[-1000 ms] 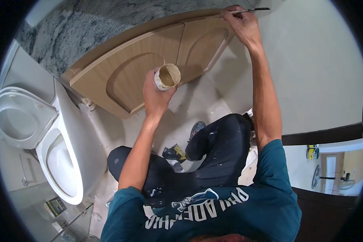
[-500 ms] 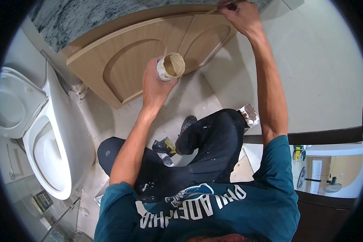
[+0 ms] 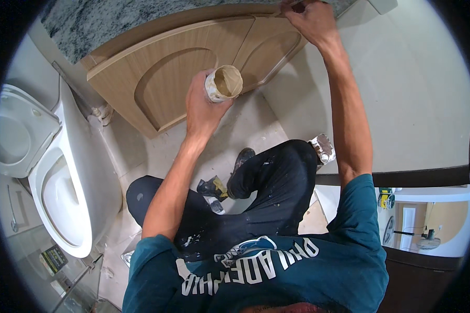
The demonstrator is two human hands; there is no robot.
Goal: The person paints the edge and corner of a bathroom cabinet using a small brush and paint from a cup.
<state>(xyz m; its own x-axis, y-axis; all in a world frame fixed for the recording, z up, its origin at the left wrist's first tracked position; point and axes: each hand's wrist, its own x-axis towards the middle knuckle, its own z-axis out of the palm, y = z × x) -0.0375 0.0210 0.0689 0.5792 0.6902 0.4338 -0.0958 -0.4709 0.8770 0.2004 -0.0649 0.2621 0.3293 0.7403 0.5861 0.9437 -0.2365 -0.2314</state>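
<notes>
My left hand (image 3: 203, 112) is closed round a small, paint-streaked cup (image 3: 223, 82) with cream-coloured stuff inside, held in front of the light wooden cabinet doors (image 3: 162, 86). My right hand (image 3: 310, 21) is closed on a thin brush (image 3: 297, 7), mostly hidden behind the fingers, at the top edge of the right door, just under the grey speckled countertop (image 3: 115, 26). The brush's tip cannot be made out.
A white toilet (image 3: 62, 198) stands at the left. Below the cabinet are floor tiles (image 3: 245, 125) with dark crumpled scraps (image 3: 211, 190). A paint-smeared can (image 3: 322, 147) sits by my right knee. A pale wall (image 3: 412, 94) and mirror (image 3: 428, 219) are on the right.
My right hand has moved up with the brush, which is now largely hidden, and my left hand with the cup has risen slightly in the picture. The view has shifted a little.
</notes>
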